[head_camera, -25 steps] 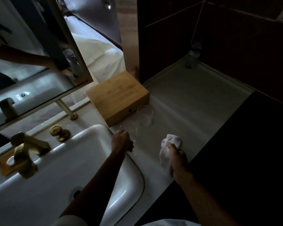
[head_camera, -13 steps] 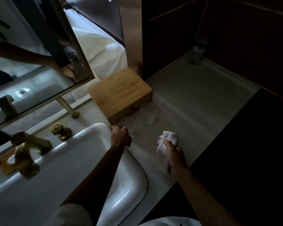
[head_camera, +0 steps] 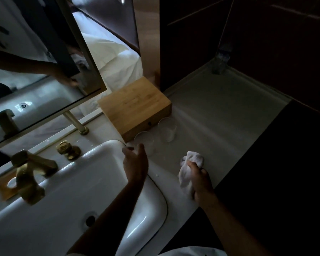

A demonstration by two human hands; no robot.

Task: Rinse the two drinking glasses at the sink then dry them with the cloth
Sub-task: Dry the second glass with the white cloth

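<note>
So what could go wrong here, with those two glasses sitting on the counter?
1. The left hand hovers right beside the nearer glass; a careless move might knock it into the farther glass or the wooden box.
2. Water drops lie on the counter near the sink, so a glass could slide.
3. The light is dim and clear glass is hard to see.

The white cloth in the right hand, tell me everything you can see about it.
The cloth is white, soft-looking fabric, bunched and crumpled rather than spread flat. The right hand grips it around its middle, so one rumpled end sticks up past the fingers and the other hangs toward the pale counter, to the right of the sink. Whether it rests on the counter is unclear. It touches neither glass, and whether it is damp cannot be told.
</note>
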